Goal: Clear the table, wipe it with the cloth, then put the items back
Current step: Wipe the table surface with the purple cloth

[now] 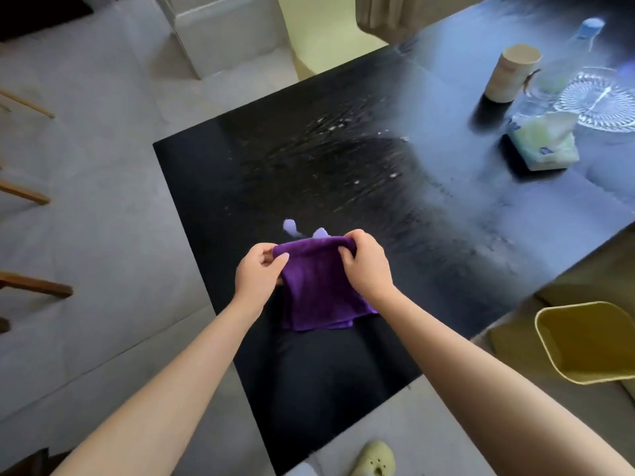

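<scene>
Our left hand (261, 269) and right hand (366, 266) pinch the purple cloth's (321, 286) far edge over the near table (213, 173).

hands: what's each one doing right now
Left hand: closed, pinching the purple fleecy cloth at its top corner.
Right hand: closed on the same cloth's other top corner.

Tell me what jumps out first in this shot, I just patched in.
The purple cloth stands out most, held up by its top edge between the left hand and right hand over the near part of the black table. Beyond it, the tabletop shows wet streaks and white specks. At the far right sit a paper cup, clear bottle, glass dish and tissue pack.
</scene>
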`<action>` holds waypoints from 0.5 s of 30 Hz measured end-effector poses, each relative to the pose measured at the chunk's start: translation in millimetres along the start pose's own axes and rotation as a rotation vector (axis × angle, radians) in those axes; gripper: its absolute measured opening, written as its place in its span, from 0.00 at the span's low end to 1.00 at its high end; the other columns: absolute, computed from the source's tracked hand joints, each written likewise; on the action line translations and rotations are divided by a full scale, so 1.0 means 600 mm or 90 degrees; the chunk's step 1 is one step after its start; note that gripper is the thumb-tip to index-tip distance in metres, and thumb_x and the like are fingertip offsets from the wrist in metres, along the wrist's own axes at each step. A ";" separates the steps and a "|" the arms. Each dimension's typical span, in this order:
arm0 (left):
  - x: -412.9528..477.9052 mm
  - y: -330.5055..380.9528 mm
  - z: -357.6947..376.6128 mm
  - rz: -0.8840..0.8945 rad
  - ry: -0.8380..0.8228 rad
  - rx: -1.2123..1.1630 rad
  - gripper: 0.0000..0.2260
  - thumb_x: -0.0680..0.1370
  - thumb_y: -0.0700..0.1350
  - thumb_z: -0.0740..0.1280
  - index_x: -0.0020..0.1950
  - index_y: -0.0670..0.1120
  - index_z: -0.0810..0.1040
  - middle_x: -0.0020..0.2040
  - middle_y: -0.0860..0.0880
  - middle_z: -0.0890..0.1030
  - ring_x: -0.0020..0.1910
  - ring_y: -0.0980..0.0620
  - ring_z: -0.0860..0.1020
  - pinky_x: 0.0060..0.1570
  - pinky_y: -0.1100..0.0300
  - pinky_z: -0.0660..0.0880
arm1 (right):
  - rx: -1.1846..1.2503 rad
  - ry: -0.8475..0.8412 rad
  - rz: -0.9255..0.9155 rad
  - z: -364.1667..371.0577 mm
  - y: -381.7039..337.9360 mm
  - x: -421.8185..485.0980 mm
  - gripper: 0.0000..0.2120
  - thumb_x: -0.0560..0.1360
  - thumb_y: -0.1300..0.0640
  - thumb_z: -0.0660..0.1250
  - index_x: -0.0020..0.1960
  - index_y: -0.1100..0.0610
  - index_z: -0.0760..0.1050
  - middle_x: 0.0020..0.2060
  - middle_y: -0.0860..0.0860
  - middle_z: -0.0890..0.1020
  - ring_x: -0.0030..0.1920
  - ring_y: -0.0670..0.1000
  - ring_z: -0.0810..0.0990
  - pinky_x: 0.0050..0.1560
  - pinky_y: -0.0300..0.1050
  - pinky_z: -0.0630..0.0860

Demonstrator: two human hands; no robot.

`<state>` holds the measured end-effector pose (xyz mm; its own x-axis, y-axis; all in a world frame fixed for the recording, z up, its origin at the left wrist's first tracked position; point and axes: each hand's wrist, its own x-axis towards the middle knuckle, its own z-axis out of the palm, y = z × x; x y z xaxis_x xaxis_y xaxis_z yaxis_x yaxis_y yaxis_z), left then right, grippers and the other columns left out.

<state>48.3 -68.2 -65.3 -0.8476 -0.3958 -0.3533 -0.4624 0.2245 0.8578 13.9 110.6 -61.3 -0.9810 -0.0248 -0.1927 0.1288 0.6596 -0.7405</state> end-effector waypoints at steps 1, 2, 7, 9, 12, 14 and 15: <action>0.027 -0.006 0.001 0.020 0.011 0.041 0.06 0.76 0.45 0.67 0.53 0.50 0.76 0.50 0.49 0.81 0.52 0.49 0.80 0.52 0.52 0.79 | -0.091 0.045 -0.055 0.016 0.000 0.013 0.15 0.75 0.55 0.63 0.60 0.58 0.73 0.56 0.55 0.78 0.57 0.57 0.74 0.55 0.48 0.71; 0.052 -0.013 0.001 0.045 0.028 0.103 0.08 0.76 0.46 0.66 0.56 0.50 0.76 0.53 0.49 0.80 0.53 0.50 0.79 0.55 0.54 0.77 | -0.201 0.055 -0.133 0.035 0.004 0.024 0.21 0.73 0.51 0.65 0.63 0.58 0.72 0.59 0.56 0.77 0.59 0.59 0.73 0.58 0.51 0.71; 0.175 -0.064 -0.047 0.183 0.110 0.537 0.22 0.81 0.50 0.55 0.75 0.49 0.62 0.76 0.46 0.65 0.76 0.45 0.60 0.74 0.47 0.55 | -0.467 -0.213 -0.351 0.144 0.060 0.022 0.40 0.69 0.28 0.53 0.76 0.46 0.56 0.77 0.54 0.58 0.77 0.62 0.51 0.74 0.67 0.48; 0.220 -0.083 -0.064 0.139 0.085 0.652 0.25 0.81 0.55 0.50 0.78 0.51 0.52 0.79 0.46 0.54 0.79 0.46 0.51 0.76 0.45 0.46 | -0.474 -0.172 -0.346 0.156 0.069 0.030 0.38 0.69 0.27 0.52 0.75 0.42 0.57 0.77 0.53 0.57 0.77 0.61 0.49 0.73 0.67 0.44; 0.244 -0.106 -0.065 0.096 0.078 0.686 0.27 0.81 0.58 0.44 0.79 0.50 0.47 0.80 0.47 0.48 0.79 0.47 0.45 0.77 0.45 0.43 | -0.485 -0.125 -0.348 0.165 0.063 0.049 0.35 0.70 0.28 0.51 0.73 0.41 0.59 0.76 0.52 0.59 0.77 0.61 0.53 0.71 0.66 0.44; 0.245 -0.112 -0.062 0.111 0.091 0.685 0.28 0.81 0.58 0.44 0.79 0.50 0.47 0.80 0.46 0.48 0.79 0.47 0.45 0.77 0.46 0.43 | -0.477 -0.111 -0.323 0.176 0.051 0.074 0.31 0.73 0.31 0.50 0.73 0.41 0.61 0.76 0.52 0.61 0.76 0.60 0.55 0.72 0.67 0.46; 0.245 -0.113 -0.062 0.118 0.095 0.684 0.28 0.81 0.58 0.44 0.79 0.50 0.48 0.80 0.46 0.48 0.79 0.47 0.45 0.77 0.46 0.43 | -0.474 -0.107 -0.306 0.181 0.039 0.090 0.29 0.74 0.33 0.51 0.72 0.41 0.63 0.76 0.51 0.62 0.76 0.60 0.57 0.72 0.68 0.49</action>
<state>-35.2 -174.4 -161.7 -0.9209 -0.3630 -0.1422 -0.3778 0.9209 0.0960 -20.1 43.2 -158.8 -0.8627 -0.4948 -0.1045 -0.4751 0.8638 -0.1679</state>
